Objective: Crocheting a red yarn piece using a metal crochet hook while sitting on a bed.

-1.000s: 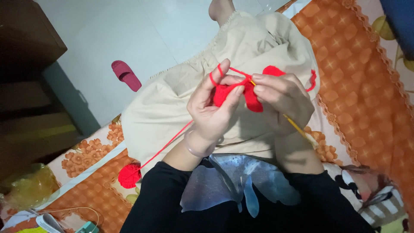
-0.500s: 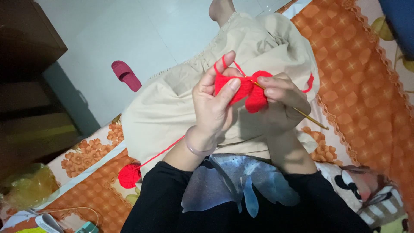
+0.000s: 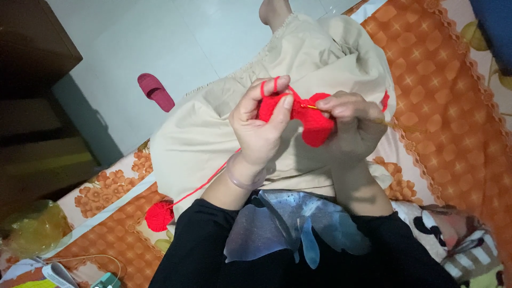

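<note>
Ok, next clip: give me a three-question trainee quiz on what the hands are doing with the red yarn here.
1. True or false: the left hand has red yarn looped over its raised fingers.
2. Which hand holds the crochet hook? A) left hand B) right hand C) neither
3. Where does the yarn ball lie relative to the red crochet piece?

Key
1. True; the strand crosses the fingers, and the hand also pinches the red piece.
2. B; the thin hook runs through the right hand into the piece.
3. Lower left in the head view, on the orange patterned bedspread, joined by a taut strand past the left wrist.
</note>
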